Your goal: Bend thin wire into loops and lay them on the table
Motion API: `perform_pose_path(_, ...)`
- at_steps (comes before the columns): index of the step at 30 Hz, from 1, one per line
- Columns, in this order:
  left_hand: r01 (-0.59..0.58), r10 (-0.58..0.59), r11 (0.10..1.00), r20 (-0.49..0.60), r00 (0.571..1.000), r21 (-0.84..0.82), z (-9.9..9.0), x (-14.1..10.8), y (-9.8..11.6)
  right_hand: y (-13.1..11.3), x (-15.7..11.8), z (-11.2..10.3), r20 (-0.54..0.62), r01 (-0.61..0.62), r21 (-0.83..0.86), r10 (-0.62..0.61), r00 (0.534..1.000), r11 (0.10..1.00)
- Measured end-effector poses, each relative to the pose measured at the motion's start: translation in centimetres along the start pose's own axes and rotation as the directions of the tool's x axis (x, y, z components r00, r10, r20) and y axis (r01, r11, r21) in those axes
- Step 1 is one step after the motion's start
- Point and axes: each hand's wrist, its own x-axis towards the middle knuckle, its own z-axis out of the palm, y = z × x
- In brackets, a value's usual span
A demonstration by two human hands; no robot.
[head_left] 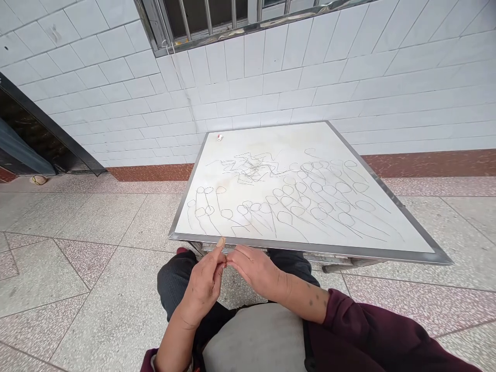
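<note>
My left hand (204, 278) and my right hand (256, 269) meet above my lap, just in front of the table's near edge. Both are closed, their fingertips pinched together and touching. Whatever lies between them is too small or hidden to make out. The left thumb points up toward the table edge. On the white tabletop (240, 147) lie several thin dark wires bent into loops with long tails (297, 210), spread over the front and right. Behind them is a tangled heap of wavy wire pieces (253, 169).
A metal rim (310, 247) borders the table. Near its far left corner sits a small red and white item (219, 137). Behind stands a white tiled wall (240, 98) with a barred window (209, 20). A doorway (34, 134) opens at left above the speckled floor (116, 289).
</note>
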Motion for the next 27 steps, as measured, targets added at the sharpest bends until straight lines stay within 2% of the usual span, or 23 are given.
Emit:
perform_pose_path(6, 0.089, -0.086, 0.994, 0.05, 0.995, -0.058, -0.1, 0.0, 0.3, 0.1, -0.1, -0.1, 0.051, -0.04, 0.063, 0.036, 0.998, 0.997)
perform_pose_path(9, 0.096, -0.094, 0.995, 0.052, 0.994, -0.039, -0.1, 0.0, 0.3, 0.2, -0.3, 0.0, 0.07, -0.054, 0.063, 0.049, 0.996, 0.997)
perform_pose_path(15, 0.027, -0.028, 0.999, 0.037, 0.999, 0.037, 0.0, 0.3, 0.1, 0.3, -0.4, 0.1, 0.092, -0.068, 0.065, 0.061, 0.994, 0.996)
perform_pose_path(23, -0.142, 0.15, 0.946, -0.005, 0.989, 0.29, 0.6, 0.2, -0.6, 0.2, 0.0, -0.6, 0.115, -0.143, 0.061, 0.135, 0.984, 0.988)
perform_pose_path(27, -0.155, 0.162, 0.945, -0.001, 0.987, 0.289, 0.9, -0.2, -0.9, 0.5, 0.0, -0.6, 0.131, -0.104, -0.008, 0.104, 0.986, 0.995)
